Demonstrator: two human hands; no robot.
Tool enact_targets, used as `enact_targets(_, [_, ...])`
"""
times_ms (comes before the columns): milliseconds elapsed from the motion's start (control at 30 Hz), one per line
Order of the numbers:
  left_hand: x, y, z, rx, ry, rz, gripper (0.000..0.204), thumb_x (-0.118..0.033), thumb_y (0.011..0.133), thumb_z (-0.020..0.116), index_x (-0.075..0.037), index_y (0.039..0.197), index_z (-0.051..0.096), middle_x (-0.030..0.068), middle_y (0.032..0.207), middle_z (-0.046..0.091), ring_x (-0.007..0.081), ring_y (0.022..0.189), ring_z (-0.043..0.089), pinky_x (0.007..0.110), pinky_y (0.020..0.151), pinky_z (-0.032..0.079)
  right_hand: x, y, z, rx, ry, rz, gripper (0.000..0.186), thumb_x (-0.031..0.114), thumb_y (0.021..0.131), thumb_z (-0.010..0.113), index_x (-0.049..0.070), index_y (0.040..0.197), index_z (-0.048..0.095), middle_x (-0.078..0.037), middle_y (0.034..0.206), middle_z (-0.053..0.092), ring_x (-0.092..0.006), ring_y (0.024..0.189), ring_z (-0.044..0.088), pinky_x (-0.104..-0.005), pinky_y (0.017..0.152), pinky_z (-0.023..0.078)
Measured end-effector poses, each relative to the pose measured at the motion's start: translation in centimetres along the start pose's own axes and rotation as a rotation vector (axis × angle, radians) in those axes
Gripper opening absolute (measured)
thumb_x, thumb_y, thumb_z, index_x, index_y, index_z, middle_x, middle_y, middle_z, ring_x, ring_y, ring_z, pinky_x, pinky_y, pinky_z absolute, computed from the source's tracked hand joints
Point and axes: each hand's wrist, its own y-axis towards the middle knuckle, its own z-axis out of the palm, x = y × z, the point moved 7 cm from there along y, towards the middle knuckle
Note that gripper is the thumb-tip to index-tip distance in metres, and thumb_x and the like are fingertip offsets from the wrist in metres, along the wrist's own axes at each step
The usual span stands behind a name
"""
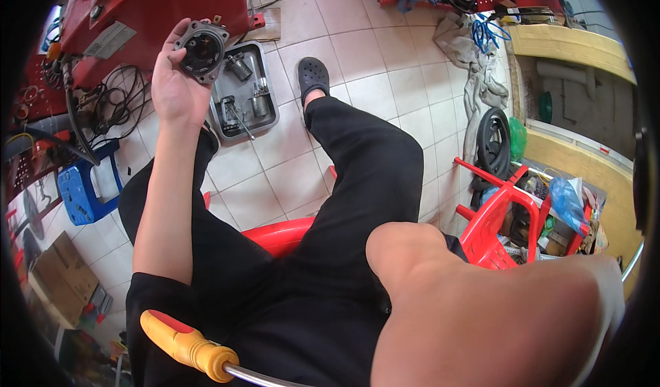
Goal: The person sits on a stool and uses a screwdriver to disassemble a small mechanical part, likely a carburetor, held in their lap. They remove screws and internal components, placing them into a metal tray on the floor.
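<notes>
My left hand (180,88) is raised at the upper left, its fingers and thumb closed around the rim of a round dark metal housing (201,51). The housing has a flange with bolt ears, and its hollow inside faces up. My bent right arm (467,311) fills the lower right, very close and blurred; its hand lies outside the picture. At the lower left is a screwdriver (185,344) with a yellow and red handle. Its steel shaft runs out past the lower edge, and what holds it is hidden. Below the housing, a grey tray (272,120) holds several metal parts.
Red machinery (165,15) stands at the upper left, with black cables (124,105) beside it. A blue step stool (81,193) is at the left. To the right are a red plastic chair (505,215), black tyres (492,139) and a grey cloth (467,63). Pale tiles cover the floor.
</notes>
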Motion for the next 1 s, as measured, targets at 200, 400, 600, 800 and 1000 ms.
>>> enact_targets(200, [0.05,0.12,-0.37,-0.015,-0.025,-0.015,0.044,-0.01,0.08,0.036,-0.001,0.122,0.044,0.0181,0.119,0.052,0.0286,0.113,0.052,0.041,0.096,0.044,0.33,-0.48,0.13,-0.014,0.008,-0.004,0.047,0.038,0.094,0.038,0.013,0.054,0.037,0.0,0.047,0.036,-0.0142,0.036,0.031,-0.0322,0.051,0.033])
enact_targets(400, [0.32,0.03,-0.03,-0.025,-0.032,-0.027,0.044,-0.011,0.079,0.037,-0.001,0.122,0.044,0.0187,0.12,0.052,0.0289,0.113,0.052,0.041,0.095,0.044,0.23,-0.42,0.03,-0.028,-0.013,0.003,0.048,0.039,0.095,0.036,0.013,0.055,0.036,0.0,0.047,0.035,-0.014,0.036,0.03,-0.032,0.049,0.031])
enact_targets(600, [0.33,0.12,-0.32,-0.02,-0.041,-0.035,0.044,-0.011,0.079,0.038,-0.001,0.121,0.045,0.0185,0.119,0.053,0.0291,0.112,0.052,0.041,0.094,0.045,0.36,-0.64,0.06,-0.038,-0.015,0.007,0.048,0.041,0.095,0.034,0.013,0.055,0.036,0.0,0.048,0.035,-0.0138,0.037,0.029,-0.0318,0.048,0.03])
enact_targets(800, [0.45,-0.04,-0.37,-0.019,-0.08,-0.052,0.045,-0.012,0.078,0.039,-0.001,0.121,0.046,0.0178,0.118,0.054,0.0288,0.112,0.053,0.041,0.094,0.045,0.63,-0.75,0.11,-0.04,-0.007,0.004,0.049,0.042,0.095,0.032,0.012,0.056,0.035,0.0,0.048,0.034,-0.0137,0.037,0.028,-0.0316,0.047,0.028])
enact_targets(1000, [0.52,0.41,-0.47,0.022,-0.076,-0.056,0.045,-0.011,0.078,0.039,0.0,0.121,0.046,0.0175,0.117,0.054,0.0284,0.111,0.053,0.04,0.095,0.044,0.3,-0.7,0.08,-0.047,-0.006,0.012,0.05,0.044,0.095,0.03,0.012,0.057,0.035,0.0,0.048,0.034,-0.0135,0.037,0.027,-0.0314,0.046,0.027])
